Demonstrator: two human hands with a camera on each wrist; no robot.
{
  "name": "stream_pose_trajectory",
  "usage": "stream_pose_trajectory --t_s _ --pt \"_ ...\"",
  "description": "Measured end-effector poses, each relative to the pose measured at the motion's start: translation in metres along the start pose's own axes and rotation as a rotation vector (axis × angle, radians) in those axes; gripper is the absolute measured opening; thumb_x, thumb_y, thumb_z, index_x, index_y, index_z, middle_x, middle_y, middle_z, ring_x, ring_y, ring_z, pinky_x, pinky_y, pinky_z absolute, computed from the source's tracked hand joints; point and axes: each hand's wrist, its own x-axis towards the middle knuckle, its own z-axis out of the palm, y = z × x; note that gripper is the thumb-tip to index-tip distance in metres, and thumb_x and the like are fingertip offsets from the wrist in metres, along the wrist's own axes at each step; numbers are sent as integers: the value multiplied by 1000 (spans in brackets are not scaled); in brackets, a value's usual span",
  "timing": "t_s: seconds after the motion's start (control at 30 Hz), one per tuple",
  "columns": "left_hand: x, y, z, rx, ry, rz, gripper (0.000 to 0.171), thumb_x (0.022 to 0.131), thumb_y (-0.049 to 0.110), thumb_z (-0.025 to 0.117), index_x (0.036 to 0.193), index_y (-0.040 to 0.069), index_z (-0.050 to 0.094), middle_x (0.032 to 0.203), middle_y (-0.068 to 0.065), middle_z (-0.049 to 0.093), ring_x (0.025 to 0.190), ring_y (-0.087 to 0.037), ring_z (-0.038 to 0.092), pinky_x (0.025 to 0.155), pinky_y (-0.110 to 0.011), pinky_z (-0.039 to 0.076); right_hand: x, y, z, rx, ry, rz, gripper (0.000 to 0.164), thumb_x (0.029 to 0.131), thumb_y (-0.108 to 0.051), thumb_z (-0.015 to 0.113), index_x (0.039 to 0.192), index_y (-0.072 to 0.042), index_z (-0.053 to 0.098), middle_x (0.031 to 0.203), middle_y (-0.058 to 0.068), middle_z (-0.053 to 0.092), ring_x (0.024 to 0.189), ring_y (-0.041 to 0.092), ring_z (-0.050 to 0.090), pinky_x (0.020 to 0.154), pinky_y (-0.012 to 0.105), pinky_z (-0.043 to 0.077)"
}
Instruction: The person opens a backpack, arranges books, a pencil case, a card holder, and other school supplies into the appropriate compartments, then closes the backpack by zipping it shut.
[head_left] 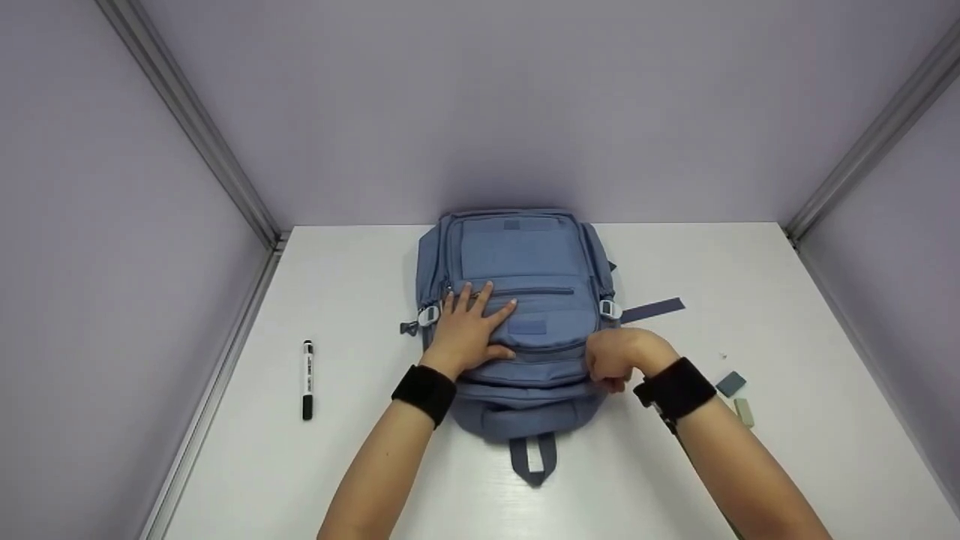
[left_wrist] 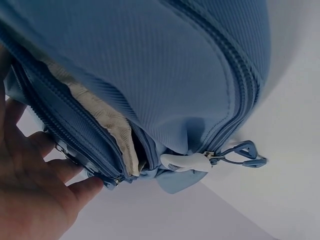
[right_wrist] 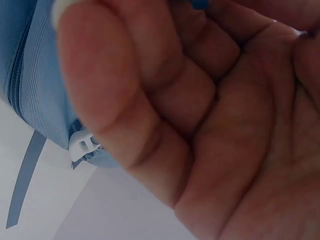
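On my head feed I get soft, fairly even light, with a pale glare on the near tabletop and a faint shadow on the back wall. My wrist feeds look dimmer; the right hand looms close, shaded and soft.

Wide black wristbands, bare forearms

"What's on the left of the white bench?"
"A black-and-white marker, lying lengthwise."
"And on the right?"
"A dark blue-grey block, with a pale green block just beside it, nearer us."
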Motion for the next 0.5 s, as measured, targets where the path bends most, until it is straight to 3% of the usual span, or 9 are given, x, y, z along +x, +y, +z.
stream_pose_trajectory --t_s 0.27,0.5 --pt "-2 1 -2 -12 -28 -6 87 82 74 52 155 39 21 163 -11 11 146 -41 8 113 -59 14 2 -12 3 61 -47 -163 25 81 -2 52 58 -3 62 51 -1 55 45 9 48 46 22 37" --pt "-3 0 -1 -4 -1 0 87 81 75 51 155 38 22 162 -12 13 146 -42 11 113 -59 16 9 -29 3 42 66 -320 28 87 -7 53 60 -8 62 51 -10 49 46 5 45 47 22 37"
